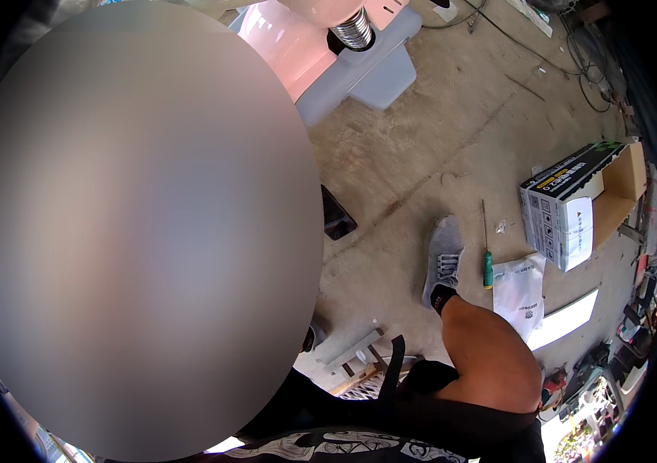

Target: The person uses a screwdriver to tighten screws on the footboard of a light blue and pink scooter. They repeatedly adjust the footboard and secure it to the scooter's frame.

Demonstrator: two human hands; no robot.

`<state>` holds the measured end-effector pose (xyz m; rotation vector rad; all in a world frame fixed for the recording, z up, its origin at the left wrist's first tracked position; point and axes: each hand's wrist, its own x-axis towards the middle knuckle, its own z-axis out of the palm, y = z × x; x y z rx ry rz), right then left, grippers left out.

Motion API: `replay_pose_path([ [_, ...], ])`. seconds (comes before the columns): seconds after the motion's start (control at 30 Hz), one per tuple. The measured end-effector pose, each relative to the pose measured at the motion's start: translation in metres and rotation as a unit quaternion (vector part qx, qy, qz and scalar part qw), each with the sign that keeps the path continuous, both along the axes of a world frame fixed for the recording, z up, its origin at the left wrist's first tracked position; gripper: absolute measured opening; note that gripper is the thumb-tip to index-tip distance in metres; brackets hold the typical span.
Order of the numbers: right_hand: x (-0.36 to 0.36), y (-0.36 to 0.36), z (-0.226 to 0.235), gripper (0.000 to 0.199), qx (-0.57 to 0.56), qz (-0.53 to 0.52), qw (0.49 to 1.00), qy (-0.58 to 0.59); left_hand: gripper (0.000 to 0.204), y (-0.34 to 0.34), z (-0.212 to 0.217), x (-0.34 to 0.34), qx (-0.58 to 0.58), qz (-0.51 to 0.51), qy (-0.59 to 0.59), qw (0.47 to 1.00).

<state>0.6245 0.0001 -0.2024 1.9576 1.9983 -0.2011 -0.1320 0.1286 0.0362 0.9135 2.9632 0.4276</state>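
Neither my left hand nor my right hand can be made out. A large blurred oval covers the left half of the head view and hides whatever lies there. Past its upper right edge shows a glossy pink body panel (286,50) of what looks like a scooter. Grey plastic (386,77) and a metal coil spring (354,31) are beside the panel. A dark flat object like a phone (338,214) lies on the floor, partly covered by the blur. To the right, a screwdriver (487,270) with a green handle rests by my grey shoe (444,251).
An open cardboard box (560,201) lies on the concrete floor (406,162) at the right. Nearer me are a white plastic bag (520,293) and a bright white patch. Cables (529,54) run across the far right. A metal frame (355,351) stands near my legs.
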Motion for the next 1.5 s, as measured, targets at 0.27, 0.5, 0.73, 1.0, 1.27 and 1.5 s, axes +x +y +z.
replay_pose_path([
  [0.27, 0.013, 0.004, -0.021, 0.041, -0.048, -0.027, 0.998, 0.001, 0.051, -0.009, 0.003, 0.003, -0.005, -0.014, 0.005, 1.000],
  [0.5, 0.036, 0.014, -0.001, 0.038, -0.085, -0.030, 0.996, 0.017, 0.055, -0.024, 0.009, 0.005, -0.009, -0.016, 0.006, 1.000],
  [0.73, 0.085, 0.037, 0.077, 0.036, -0.136, -0.074, 0.987, 0.039, 0.059, -0.031, 0.018, 0.007, -0.010, -0.026, 0.009, 1.000],
  [1.0, 0.128, 0.043, 0.184, 0.034, -0.174, -0.132, 0.975, 0.026, 0.063, -0.029, 0.029, 0.006, -0.012, -0.049, 0.001, 0.999],
  [1.27, 0.130, 0.014, 0.195, 0.032, -0.227, -0.180, 0.957, 0.001, 0.056, -0.014, 0.009, -0.012, -0.004, -0.040, 0.010, 0.999],
  [1.5, 0.053, 0.057, 0.177, 0.031, -0.216, -0.110, 0.969, 0.051, 0.046, -0.020, 0.003, -0.014, -0.005, -0.053, 0.016, 0.998],
])
